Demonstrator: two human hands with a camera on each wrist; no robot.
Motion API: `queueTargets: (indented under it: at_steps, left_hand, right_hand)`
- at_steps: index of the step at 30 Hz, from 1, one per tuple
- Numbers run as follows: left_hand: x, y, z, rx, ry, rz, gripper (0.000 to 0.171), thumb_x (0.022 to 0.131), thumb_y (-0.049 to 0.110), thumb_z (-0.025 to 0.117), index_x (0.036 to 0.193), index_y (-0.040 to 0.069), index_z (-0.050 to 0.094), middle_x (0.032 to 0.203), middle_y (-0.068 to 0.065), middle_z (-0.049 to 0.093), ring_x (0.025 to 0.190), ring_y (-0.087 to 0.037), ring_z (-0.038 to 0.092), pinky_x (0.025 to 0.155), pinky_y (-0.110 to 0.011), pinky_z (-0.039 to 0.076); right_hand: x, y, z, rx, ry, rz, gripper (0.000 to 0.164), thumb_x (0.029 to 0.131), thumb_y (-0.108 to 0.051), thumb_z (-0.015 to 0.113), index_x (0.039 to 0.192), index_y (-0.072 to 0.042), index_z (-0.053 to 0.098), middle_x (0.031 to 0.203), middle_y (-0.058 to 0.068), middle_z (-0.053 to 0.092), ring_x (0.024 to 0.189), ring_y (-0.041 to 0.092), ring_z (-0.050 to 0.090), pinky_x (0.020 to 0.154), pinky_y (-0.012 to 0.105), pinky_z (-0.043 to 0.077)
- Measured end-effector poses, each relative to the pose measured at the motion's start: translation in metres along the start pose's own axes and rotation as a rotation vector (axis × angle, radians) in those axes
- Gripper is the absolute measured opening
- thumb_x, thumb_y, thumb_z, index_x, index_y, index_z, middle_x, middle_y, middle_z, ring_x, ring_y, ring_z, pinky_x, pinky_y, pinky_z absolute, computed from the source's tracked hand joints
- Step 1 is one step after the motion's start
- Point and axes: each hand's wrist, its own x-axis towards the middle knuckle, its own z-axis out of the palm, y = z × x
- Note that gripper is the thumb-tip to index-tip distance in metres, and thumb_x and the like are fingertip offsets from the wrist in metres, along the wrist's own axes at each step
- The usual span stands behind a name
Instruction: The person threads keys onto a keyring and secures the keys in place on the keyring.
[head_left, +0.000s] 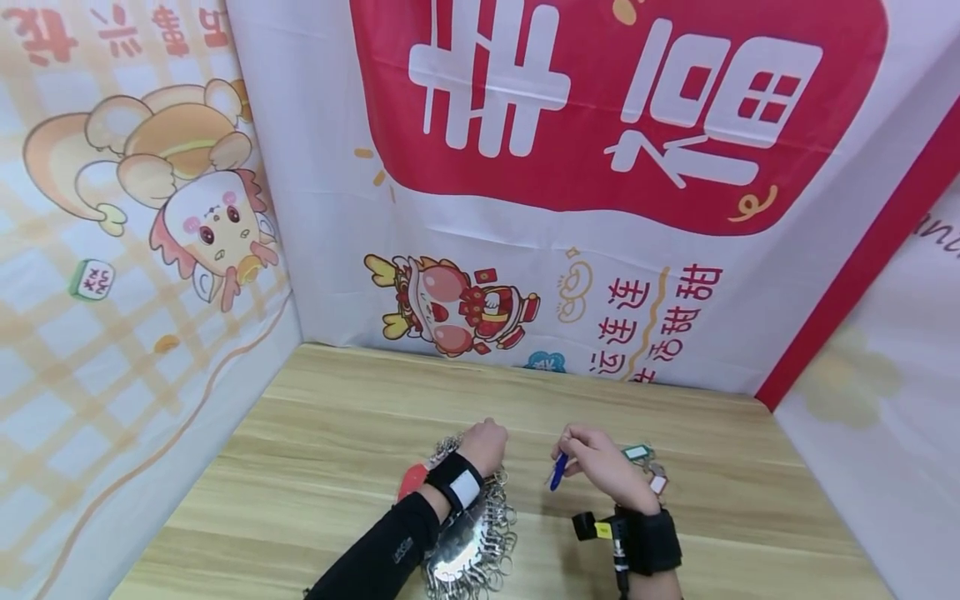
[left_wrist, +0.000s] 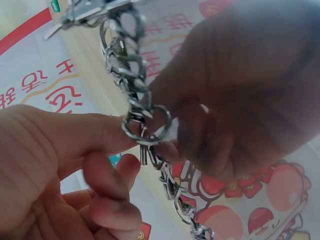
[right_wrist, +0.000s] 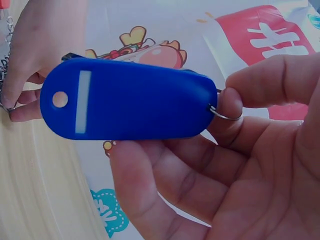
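Observation:
In the head view my left hand [head_left: 483, 447] is low over a heap of silver key rings [head_left: 491, 537] on the table. Its thumb and finger pinch a key ring [left_wrist: 159, 132], and linked rings [left_wrist: 175, 190] run past it in the left wrist view. My right hand [head_left: 592, 458] is apart from it, to the right, and pinches a blue key tag [right_wrist: 130, 105] at its small wire ring [right_wrist: 230, 117]. The tag's flat blue face, slot and round hole show in the right wrist view. Other fingers curl below the tag.
A shiny reflective piece [head_left: 459, 542] lies among the rings, with a red piece [head_left: 412, 480] at their left. Right of my right hand lie a green key tag [head_left: 636, 452] and a red-edged one [head_left: 658, 484]. Printed cloth walls [head_left: 322, 208] border the wooden table [head_left: 247, 483].

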Motion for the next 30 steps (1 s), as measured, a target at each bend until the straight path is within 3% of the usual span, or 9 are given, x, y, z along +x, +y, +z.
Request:
queueTargets:
  at_steps: [7,12,18,24,27,30]
  left_hand:
    - [0.003,-0.002,0.001,0.014,-0.002,-0.054,0.013,0.081,0.004,0.062,0.069,0.006,0.067,0.071,-0.010,0.057,0.061,-0.024,0.060,0.050,-0.034,0.049]
    - [0.001,-0.005,-0.011,-0.077,-0.067,-0.046,0.019,0.080,0.000,0.062,0.062,0.008,0.060,0.067,-0.006,0.059,0.060,-0.020,0.058,0.050,-0.032,0.047]
    - [-0.005,-0.012,-0.017,-0.207,-0.143,-0.083,0.029,0.078,0.002,0.064,0.055,0.012,0.048,0.055,0.002,0.046,0.051,-0.013,0.044,0.046,-0.027,0.037]
    - [-0.005,-0.009,-0.017,-0.314,-0.131,-0.104,0.031,0.083,0.012,0.065,0.058,0.014,0.046,0.055,0.005,0.043,0.050,-0.011,0.040,0.047,-0.026,0.034]
    - [-0.006,-0.005,-0.017,-0.355,-0.104,-0.095,0.028,0.082,0.010,0.064,0.059,0.014,0.048,0.056,0.005,0.044,0.050,-0.010,0.042,0.047,-0.026,0.035]
    - [-0.011,-0.003,-0.017,-0.362,-0.123,-0.086,0.026,0.081,0.008,0.064,0.060,0.015,0.050,0.058,0.007,0.046,0.051,-0.010,0.043,0.048,-0.026,0.037]
  right_hand:
    - [-0.001,-0.003,-0.001,-0.026,0.014,0.003,0.022,0.098,-0.013,0.042,0.082,-0.001,0.053,0.092,0.010,0.061,0.084,0.022,0.061,0.073,0.039,0.052]
    - [0.001,0.001,-0.001,-0.043,0.015,-0.025,0.022,0.098,-0.011,0.041,0.083,-0.001,0.054,0.089,0.009,0.061,0.083,0.022,0.060,0.072,0.041,0.052]
    - [0.012,0.009,0.003,-0.102,0.024,-0.060,0.022,0.098,-0.020,0.048,0.085,-0.005,0.057,0.079,0.005,0.059,0.067,0.019,0.055,0.058,0.034,0.045]
    - [0.029,0.013,0.008,-0.109,0.006,-0.054,0.024,0.099,-0.024,0.049,0.084,-0.007,0.056,0.067,0.005,0.053,0.050,0.016,0.046,0.047,0.029,0.037]
    - [0.034,0.015,0.012,-0.141,0.016,-0.091,0.020,0.098,-0.018,0.049,0.083,-0.007,0.056,0.065,0.006,0.053,0.052,0.018,0.048,0.047,0.028,0.038]
    - [0.039,0.018,0.020,-0.180,-0.001,-0.127,0.015,0.096,-0.012,0.052,0.084,-0.007,0.058,0.066,0.006,0.056,0.055,0.019,0.053,0.048,0.027,0.040]
